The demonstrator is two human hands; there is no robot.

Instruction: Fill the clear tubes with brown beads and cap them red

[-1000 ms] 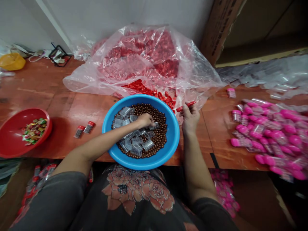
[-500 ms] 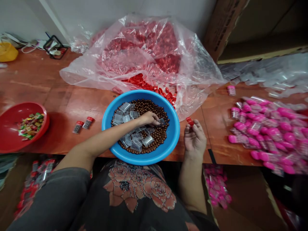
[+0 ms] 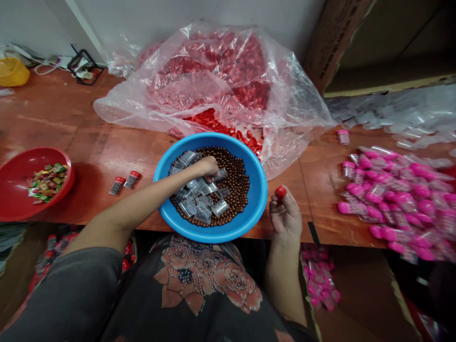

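My left hand (image 3: 208, 167) is inside a blue basin (image 3: 261, 199), with its fingers closed on a small clear plastic jar (image 3: 221, 175) that looks dark with balls inside. Shiny small brown balls (image 3: 235, 190) fill the basin, and several more clear jars (image 3: 204, 213) lie on top of them. To the right of the basin, my right hand (image 3: 286, 211) is raised palm up above the table edge, pinching a red cap (image 3: 280, 192) between thumb and fingers. Two filled jars with red caps (image 3: 117, 185) lie on the table left of the basin.
Behind the basin, a clear plastic bag (image 3: 295, 118) spills red caps (image 3: 213, 121). A red bowl (image 3: 67, 190) of wrapped sweets stands left. Pink-capped jars (image 3: 399, 190) are heaped right. Open boxes with more capped jars (image 3: 318, 275) sit below the table edge.
My left hand has moved left and slightly up across the basin, with the jar. My right hand has shifted slightly down, and the red cap in it has turned.
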